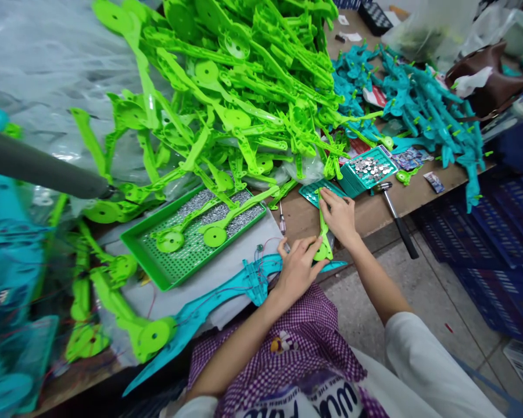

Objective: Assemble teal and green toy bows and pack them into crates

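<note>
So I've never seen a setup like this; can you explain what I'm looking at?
There's no machine here, just a person's two bare hands. The single picture comes from a camera on their head, looking forward and down. The left hand and right hand hold a slim green part: the left at its near, wider end, the right toward its far end. On the table are a big green pile, a tray with silver bits, a box of discs, a hammer and a long blue part.
</note>
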`<state>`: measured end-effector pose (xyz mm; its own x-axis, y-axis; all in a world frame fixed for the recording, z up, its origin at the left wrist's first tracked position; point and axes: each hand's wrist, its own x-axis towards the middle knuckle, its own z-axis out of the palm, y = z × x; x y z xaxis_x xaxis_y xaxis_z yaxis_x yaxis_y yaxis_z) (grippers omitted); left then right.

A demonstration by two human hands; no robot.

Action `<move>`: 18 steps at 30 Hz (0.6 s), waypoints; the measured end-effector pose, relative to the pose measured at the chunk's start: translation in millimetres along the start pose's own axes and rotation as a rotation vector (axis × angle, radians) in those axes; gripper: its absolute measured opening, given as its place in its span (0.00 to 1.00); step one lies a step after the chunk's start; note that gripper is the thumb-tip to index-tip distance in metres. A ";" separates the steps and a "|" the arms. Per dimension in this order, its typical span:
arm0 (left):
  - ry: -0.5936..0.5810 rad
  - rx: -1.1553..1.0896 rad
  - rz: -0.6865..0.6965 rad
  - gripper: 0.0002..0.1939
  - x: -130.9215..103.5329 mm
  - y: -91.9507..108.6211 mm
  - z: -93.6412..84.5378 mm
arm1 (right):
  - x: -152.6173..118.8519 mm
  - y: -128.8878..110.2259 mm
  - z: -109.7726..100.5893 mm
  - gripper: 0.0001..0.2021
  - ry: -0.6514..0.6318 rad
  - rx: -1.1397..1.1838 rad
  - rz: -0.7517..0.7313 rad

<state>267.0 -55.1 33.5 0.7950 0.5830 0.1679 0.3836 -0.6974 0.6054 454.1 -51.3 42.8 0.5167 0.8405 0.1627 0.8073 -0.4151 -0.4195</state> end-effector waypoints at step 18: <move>-0.114 -0.060 -0.081 0.20 19.2 -2.8 -20.1 | 15.9 -2.0 5.5 0.21 -0.005 -0.089 -0.017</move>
<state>271.7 -33.6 50.7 0.8120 0.5830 0.0289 0.4228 -0.6216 0.6594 459.1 -35.2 41.3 0.5018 0.8492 0.1641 0.8379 -0.4303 -0.3358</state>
